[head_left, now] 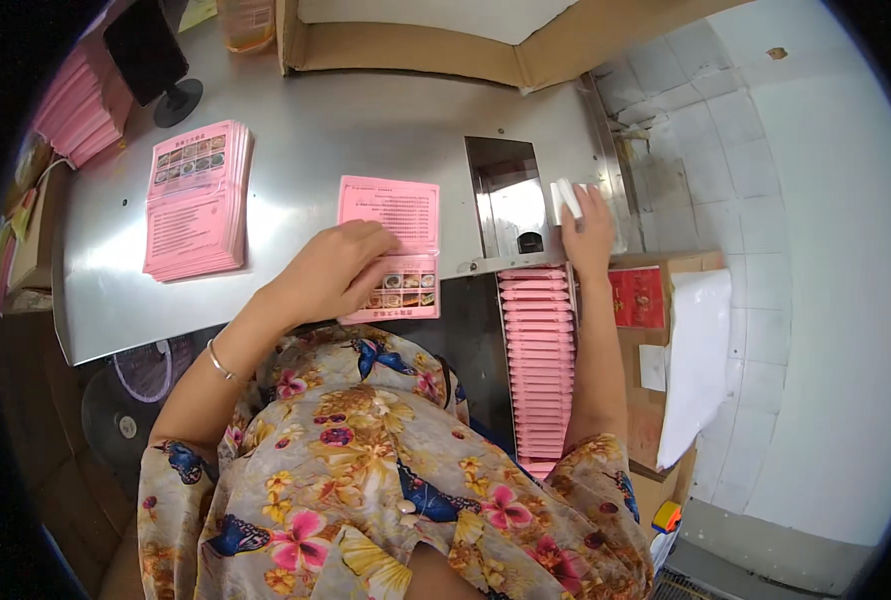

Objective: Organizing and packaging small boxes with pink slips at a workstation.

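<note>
A pink printed sheet [406, 210] with small food pictures lies at the steel table's near edge. My left hand [346, 268] rests over its middle, fingers bent together on it; the fingertips are partly hidden. My right hand [590, 235] is out to the right, closed around a small white object [565, 200], like a folded pad or thin stack; its exact kind is unclear. That hand is beside a rectangular slot [506, 195] set into the table top. Below the right hand, many pink folded packets [538, 360] stand in a tight row along my right forearm.
A stack of pink printed sheets [196, 220] is on the left of the steel table [296, 150]. Behind it are a black stand [151, 60] and more pink sheets [84, 105]. Cardboard edging [406, 55] runs along the back. Boxes with a red card [638, 298] stand right.
</note>
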Motion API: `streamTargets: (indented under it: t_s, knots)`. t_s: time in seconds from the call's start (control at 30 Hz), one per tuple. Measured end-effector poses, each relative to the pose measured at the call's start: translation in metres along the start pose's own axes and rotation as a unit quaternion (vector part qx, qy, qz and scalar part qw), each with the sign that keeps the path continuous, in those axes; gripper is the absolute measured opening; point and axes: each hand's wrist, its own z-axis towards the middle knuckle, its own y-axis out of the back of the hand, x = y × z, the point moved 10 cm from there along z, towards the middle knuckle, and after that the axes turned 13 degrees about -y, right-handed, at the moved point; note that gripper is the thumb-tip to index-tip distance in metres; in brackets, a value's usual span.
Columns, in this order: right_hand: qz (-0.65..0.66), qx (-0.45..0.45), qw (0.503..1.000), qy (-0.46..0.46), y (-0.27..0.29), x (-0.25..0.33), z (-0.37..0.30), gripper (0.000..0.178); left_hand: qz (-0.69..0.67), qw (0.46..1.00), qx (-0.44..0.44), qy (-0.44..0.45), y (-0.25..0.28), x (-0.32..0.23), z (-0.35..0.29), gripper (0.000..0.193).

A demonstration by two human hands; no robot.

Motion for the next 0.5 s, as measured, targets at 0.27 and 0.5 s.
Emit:
streamTargets:
  t_s: [0.27,0.5]
  knots:
    - [0.241,0.030,0.962,0.128,0.064,0.099,-0.015,0.049,0.169,0.985,-0.013,-0.020,-0.003,-0.001,-0.014,0.055]
    - [0.206,0.144,0.940,0.232,0.033,0.196,-0.040,0.047,0.188,0.981,-0.033,-0.020,-0.024,0.007,0.024,0.073]
